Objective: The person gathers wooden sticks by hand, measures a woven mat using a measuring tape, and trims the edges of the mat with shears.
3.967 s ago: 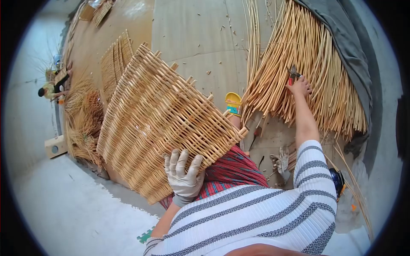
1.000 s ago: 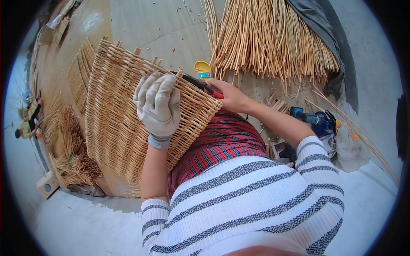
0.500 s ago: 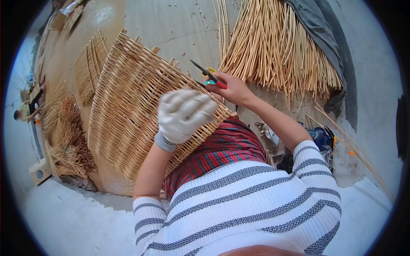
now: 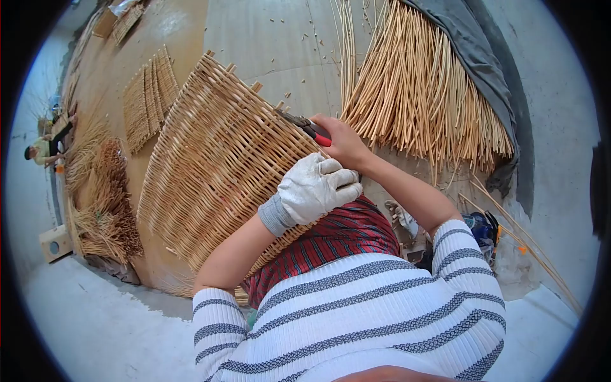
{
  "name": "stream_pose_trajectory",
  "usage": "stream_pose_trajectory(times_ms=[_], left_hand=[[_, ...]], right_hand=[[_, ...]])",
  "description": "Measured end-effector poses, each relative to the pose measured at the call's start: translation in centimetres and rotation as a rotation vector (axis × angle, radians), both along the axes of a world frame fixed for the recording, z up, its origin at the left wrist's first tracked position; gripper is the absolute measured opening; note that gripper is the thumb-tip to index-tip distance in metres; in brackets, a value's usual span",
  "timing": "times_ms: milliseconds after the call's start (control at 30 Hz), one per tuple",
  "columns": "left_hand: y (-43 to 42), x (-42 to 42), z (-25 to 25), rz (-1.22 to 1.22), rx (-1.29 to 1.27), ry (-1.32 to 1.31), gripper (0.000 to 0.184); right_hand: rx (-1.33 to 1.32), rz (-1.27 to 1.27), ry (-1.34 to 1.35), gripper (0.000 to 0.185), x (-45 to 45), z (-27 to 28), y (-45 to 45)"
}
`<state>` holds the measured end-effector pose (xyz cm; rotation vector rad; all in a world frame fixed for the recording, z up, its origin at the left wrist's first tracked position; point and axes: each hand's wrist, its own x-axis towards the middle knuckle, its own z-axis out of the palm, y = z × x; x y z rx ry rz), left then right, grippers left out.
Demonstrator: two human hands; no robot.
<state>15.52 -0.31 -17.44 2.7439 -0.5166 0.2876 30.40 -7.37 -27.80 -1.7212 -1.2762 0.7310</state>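
Observation:
A woven wicker panel [image 4: 216,159] lies tilted across my lap, with short stake ends sticking out along its upper edge. My left hand [image 4: 318,186], in a white glove, is closed over the panel's right edge, fingers curled round it. Bare, my right hand [image 4: 344,143] grips red-handled pruning shears [image 4: 321,138] just above that edge. The dark blades of the shears are at the stake ends of the panel, and whether they are fully closed is hard to make out.
A large bundle of peeled rods [image 4: 420,83] fans out at upper right, partly under a grey cloth [image 4: 474,57]. Another woven panel [image 4: 149,99] lies to the left, near brown bundled sticks [image 4: 111,197]. A co-worker [image 4: 48,149] sits at far left. Offcuts dot the floor.
My gloved left hand has moved right and down, from above the weave onto the panel's edge. The shears' blades have come together and down to the panel edge. The panel shifted slightly right.

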Motion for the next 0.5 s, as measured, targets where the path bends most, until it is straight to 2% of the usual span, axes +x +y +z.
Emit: stream_pose_trajectory(times_ms=[67,167,233,300,333,367,400,500], left_hand=[[0.0,0.0,-0.1,0.019,0.004,0.012,0.029],[-0.4,-0.1,-0.2,0.025,0.003,-0.023,0.031],[-0.3,-0.1,0.3,0.044,0.003,0.010,0.031],[-0.7,0.1,-0.6,0.049,-0.033,-0.012,0.031],[-0.7,0.3,-0.9,0.024,-0.001,-0.051,0.030],[-0.8,0.5,-1.2,0.000,0.034,-0.087,0.028],[-1.1,0.6,-2.0,-0.028,0.206,0.069,0.024],[-1.2,-0.2,-2.5,-0.054,0.284,0.039,0.020]], right_hand=[[-0.087,-0.054,-0.125,0.040,0.0,0.0,0.3],[-0.165,-0.081,-0.287,0.035,1.5,0.3,0.9],[-0.185,-0.051,-0.297,0.034,1.5,0.4,1.3],[-0.103,-0.060,0.001,0.044,0.5,-0.1,1.2],[0.041,-0.049,0.104,0.051,0.0,-0.2,1.4],[0.044,-0.046,0.100,0.051,0.0,-0.2,2.0],[0.006,-0.006,0.175,0.055,-0.1,-0.4,2.6],[0.041,0.045,0.268,0.064,-0.4,-0.6,4.5]])
